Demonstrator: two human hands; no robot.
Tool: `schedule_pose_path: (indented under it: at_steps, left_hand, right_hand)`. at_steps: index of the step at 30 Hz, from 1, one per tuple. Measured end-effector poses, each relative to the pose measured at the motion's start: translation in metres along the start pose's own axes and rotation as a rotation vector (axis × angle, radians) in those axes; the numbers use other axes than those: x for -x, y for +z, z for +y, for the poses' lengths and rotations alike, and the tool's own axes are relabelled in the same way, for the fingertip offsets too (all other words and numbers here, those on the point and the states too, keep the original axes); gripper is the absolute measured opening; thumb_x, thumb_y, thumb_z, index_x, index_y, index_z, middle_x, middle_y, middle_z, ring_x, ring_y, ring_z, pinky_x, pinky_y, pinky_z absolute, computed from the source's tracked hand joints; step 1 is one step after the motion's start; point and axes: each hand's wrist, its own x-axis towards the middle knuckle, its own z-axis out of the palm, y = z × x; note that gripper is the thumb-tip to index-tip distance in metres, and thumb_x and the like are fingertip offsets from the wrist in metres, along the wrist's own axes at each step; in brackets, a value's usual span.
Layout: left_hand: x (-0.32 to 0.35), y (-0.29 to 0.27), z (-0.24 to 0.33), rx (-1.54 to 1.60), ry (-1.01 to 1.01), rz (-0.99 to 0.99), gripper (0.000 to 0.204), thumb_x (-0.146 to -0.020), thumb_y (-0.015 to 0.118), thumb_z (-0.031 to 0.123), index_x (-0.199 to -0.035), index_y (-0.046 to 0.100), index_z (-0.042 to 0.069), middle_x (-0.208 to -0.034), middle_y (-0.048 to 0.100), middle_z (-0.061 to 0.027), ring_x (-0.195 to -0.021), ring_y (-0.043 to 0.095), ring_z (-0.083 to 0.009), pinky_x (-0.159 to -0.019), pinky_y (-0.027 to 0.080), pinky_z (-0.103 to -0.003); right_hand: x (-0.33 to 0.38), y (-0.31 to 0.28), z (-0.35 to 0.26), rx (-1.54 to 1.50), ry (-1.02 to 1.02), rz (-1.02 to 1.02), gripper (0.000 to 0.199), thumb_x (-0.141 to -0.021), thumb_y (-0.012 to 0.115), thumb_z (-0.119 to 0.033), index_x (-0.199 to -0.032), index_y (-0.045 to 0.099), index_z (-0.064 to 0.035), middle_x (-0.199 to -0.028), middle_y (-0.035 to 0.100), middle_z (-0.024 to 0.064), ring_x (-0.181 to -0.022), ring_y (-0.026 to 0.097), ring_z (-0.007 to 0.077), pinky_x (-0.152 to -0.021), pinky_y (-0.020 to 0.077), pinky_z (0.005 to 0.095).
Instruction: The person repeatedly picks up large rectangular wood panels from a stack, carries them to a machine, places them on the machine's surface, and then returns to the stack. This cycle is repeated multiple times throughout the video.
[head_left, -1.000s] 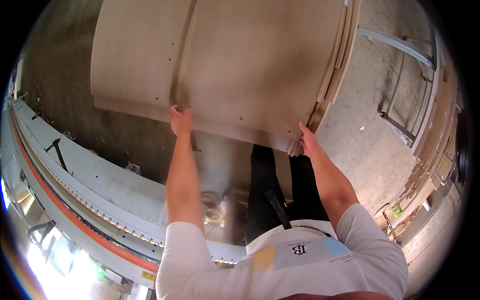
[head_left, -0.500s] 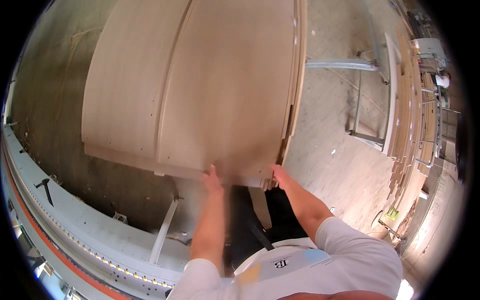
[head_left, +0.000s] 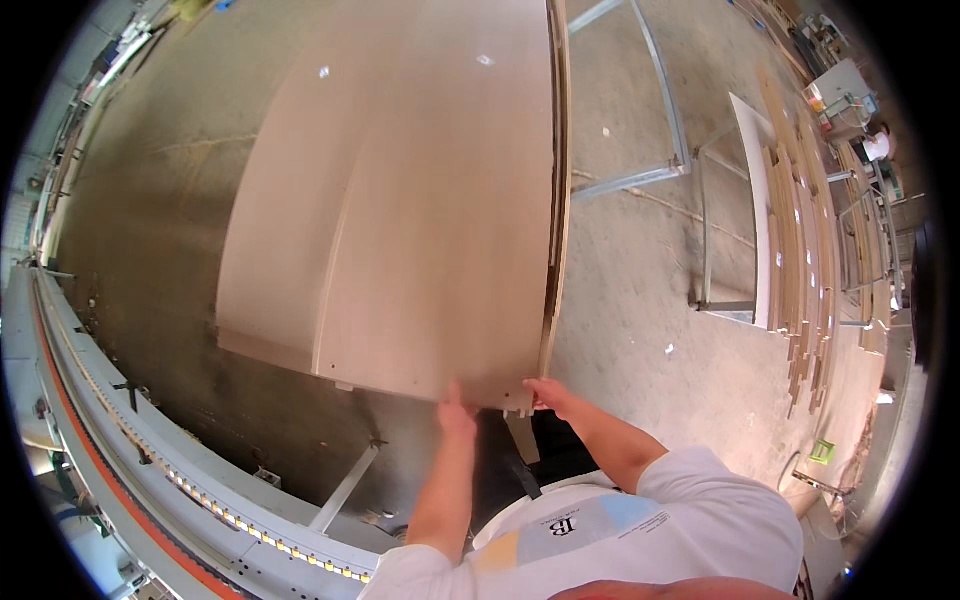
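Observation:
A large, flat light-brown board (head_left: 440,250) fills the middle of the view, on top of a stack. My left hand (head_left: 457,412) grips its near edge, with a finger laid over the top face and the rest partly hidden below. At the near right corner my right hand (head_left: 546,393) is closed round the same board, thumb on top and fingers at the side. A second brown board (head_left: 275,245) lies alongside on the left, meeting the first at a long seam. Edges of further boards show beneath on the right side.
To the left runs a long grey machine (head_left: 230,530) with a row of yellow rollers and an orange strip; a metal support bar (head_left: 345,487) juts from it. Metal frames (head_left: 630,182) stand on the right floor. Beyond them lie stacked wooden strips (head_left: 800,270) and a green item (head_left: 822,451).
My view has shifted, so the boards sit lower and show more of their far part. My hands are closer together, the left one nearer the right corner.

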Motion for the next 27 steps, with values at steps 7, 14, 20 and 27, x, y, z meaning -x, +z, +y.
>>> schedule_pose_path:
  at_steps: [7, 14, 20, 27]
  left_hand:
    - [0.099, -0.022, 0.016, 0.047, 0.117, 0.116, 0.025, -0.099, 0.067, 0.023, -0.118, 0.059, 0.009, -0.107, 0.068, -0.0045, -0.090, 0.068, -0.0207, -0.068, 0.059, -0.037]
    - [0.239, -0.055, 0.015, 0.092, 0.297, 0.262, 0.019, -0.098, 0.069, 0.023, -0.103, 0.062, 0.007, -0.092, 0.069, -0.0031, -0.075, 0.068, -0.0166, -0.059, 0.052, -0.031]
    - [0.330, -0.105, -0.026, 0.150, 0.382, 0.432, 0.017, -0.094, 0.072, 0.024, -0.089, 0.063, 0.011, -0.080, 0.066, 0.0004, -0.064, 0.063, -0.0112, -0.052, 0.043, -0.025]
    - [0.398, -0.195, -0.096, 0.234, 0.500, 0.502, 0.017, -0.093, 0.072, 0.019, -0.084, 0.063, 0.007, -0.077, 0.062, 0.0007, -0.066, 0.058, -0.0114, -0.056, 0.044, -0.029]
  right_hand:
    - [0.025, -0.042, -0.040, 0.511, -0.301, 0.128, 0.061, -0.093, 0.056, -0.060, -0.106, 0.070, -0.0025, -0.095, 0.071, 0.0095, -0.096, 0.067, 0.0273, -0.086, 0.0510, 0.0437]
    - [0.076, -0.078, -0.185, 0.221, -0.470, 0.094, 0.050, -0.098, 0.053, -0.055, -0.103, 0.067, -0.0072, -0.091, 0.070, 0.0036, -0.081, 0.066, 0.0154, -0.073, 0.0505, 0.0357]
    - [0.115, -0.067, -0.204, 0.122, -0.399, 0.071, 0.043, -0.098, 0.057, -0.051, -0.104, 0.066, -0.0093, -0.093, 0.070, 0.0029, -0.082, 0.067, 0.0153, -0.064, 0.0505, 0.0338]
    - [0.156, -0.029, -0.101, 0.284, -0.353, 0.233, 0.040, -0.100, 0.058, -0.049, -0.107, 0.064, -0.0101, -0.088, 0.066, -0.0001, -0.067, 0.058, 0.0128, -0.056, 0.0459, 0.0302]
